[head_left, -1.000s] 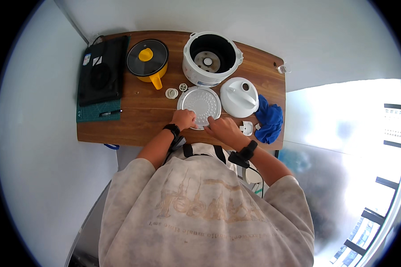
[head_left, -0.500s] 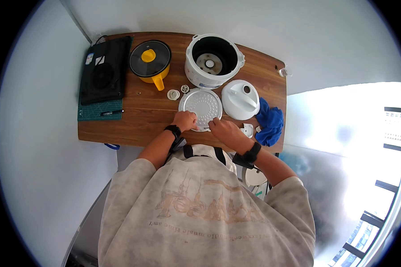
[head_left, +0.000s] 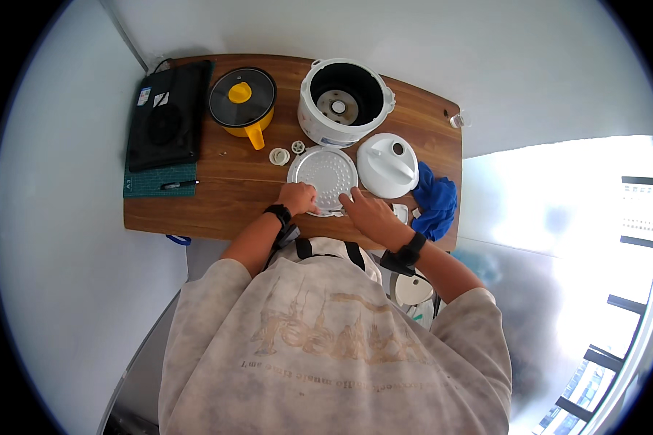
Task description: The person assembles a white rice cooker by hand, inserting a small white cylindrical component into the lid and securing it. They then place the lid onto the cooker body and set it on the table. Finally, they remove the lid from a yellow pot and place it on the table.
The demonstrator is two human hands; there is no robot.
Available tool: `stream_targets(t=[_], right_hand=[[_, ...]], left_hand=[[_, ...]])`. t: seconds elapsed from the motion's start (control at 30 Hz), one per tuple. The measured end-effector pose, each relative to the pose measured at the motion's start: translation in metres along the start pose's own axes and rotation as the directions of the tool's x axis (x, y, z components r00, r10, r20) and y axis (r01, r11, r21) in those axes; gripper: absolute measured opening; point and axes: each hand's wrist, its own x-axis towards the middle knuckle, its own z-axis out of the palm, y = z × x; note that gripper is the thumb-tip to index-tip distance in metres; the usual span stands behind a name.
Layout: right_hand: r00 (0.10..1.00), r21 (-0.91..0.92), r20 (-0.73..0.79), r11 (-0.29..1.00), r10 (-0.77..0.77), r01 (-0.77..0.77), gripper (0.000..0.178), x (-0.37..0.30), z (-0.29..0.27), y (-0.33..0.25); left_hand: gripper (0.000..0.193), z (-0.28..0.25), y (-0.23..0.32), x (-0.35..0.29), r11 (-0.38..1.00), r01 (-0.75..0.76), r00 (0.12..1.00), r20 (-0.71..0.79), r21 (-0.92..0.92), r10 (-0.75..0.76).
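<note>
Silver plate (head_left: 325,174), cooker (head_left: 315,122) just behind, white cover (head_left: 382,171) beside

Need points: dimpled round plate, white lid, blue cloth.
Dimpled round plate (head_left: 325,176): head view, middle of its dimpled face.
White lid (head_left: 386,170): head view, middle of its top.
Blue cloth (head_left: 437,200): head view, on its crumpled middle.

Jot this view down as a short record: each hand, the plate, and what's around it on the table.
Left hand: at the plate's near left rim
Right hand: at its near right rim; grip unclear
Plate: round, pale, dimpled
Behind plate: open white cooker body
Right of plate: white domed cover, blue cloth
Farther left: yellow pot, dark-lidded; black flat device on green mat
</note>
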Motion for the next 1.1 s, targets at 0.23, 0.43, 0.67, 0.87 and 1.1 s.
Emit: stream_targets(t=[0.23,0.43,0.67,0.87,1.1], right_hand=[[0.989,-0.002,0.003,0.989,-0.150,0.150,0.014,0.000,0.007,0.005],[0.993,0.057,0.116,0.997,0.038,-0.045,0.012,0.010,0.011,-0.007],[0.990,0.026,0.059,0.992,0.124,-0.126,0.013,0.009,0.015,-0.002],[0.991,-0.007,-0.009,0.991,-0.134,0.134,0.014,0.002,0.020,0.003],[0.997,0.048,0.083,0.999,-0.005,0.001,0.007,0.008,0.029,0.013]], left_hand=[[0.042,-0.002,0.003,-0.002,1.000,0.000,1.000,-0.002,0.004,0.000],[0.042,-0.002,0.000,0.000,1.000,-0.013,1.000,-0.007,0.012,0.013],[0.042,-0.001,0.001,0.000,1.000,-0.011,1.000,-0.011,0.006,0.011],[0.041,0.002,-0.003,0.001,0.998,-0.057,0.998,-0.037,0.023,0.058],[0.041,0.002,-0.002,0.002,0.999,-0.032,0.999,-0.001,0.002,0.032]])
